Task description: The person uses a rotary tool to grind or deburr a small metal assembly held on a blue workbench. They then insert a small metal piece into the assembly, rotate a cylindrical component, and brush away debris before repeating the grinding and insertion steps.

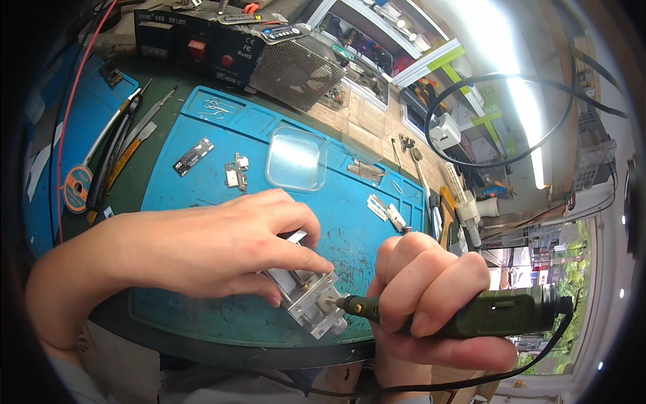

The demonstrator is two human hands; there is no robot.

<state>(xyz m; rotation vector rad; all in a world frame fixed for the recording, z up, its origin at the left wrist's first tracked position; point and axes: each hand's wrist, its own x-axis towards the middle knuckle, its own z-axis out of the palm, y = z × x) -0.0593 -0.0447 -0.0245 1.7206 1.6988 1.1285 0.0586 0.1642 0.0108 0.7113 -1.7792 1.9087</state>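
My left hand (235, 242) is closed around a small silver metal clamp fixture (311, 308) near the front of the blue work mat (182, 269). Its fingers wrap over the top and side of the fixture, hiding whatever may sit inside. In my right hand (431, 286) is a dark green corded rotary tool (505, 313), held almost level from the right. The tool's narrow nose points left, and its tip meets the fixture's end beside a round fitting. Whether the tip is turning cannot be made out. A black cord trails from its back end.
On the mat lie a small circuit board (194, 156), a metal-and-white part (236, 173), a clear plastic dish (296, 159) and blades (377, 207). Tweezers and knives (128, 148) with a solder spool (77, 187) lie left. A black bench unit (195, 50) stands behind; a cable (431, 128) loops right.
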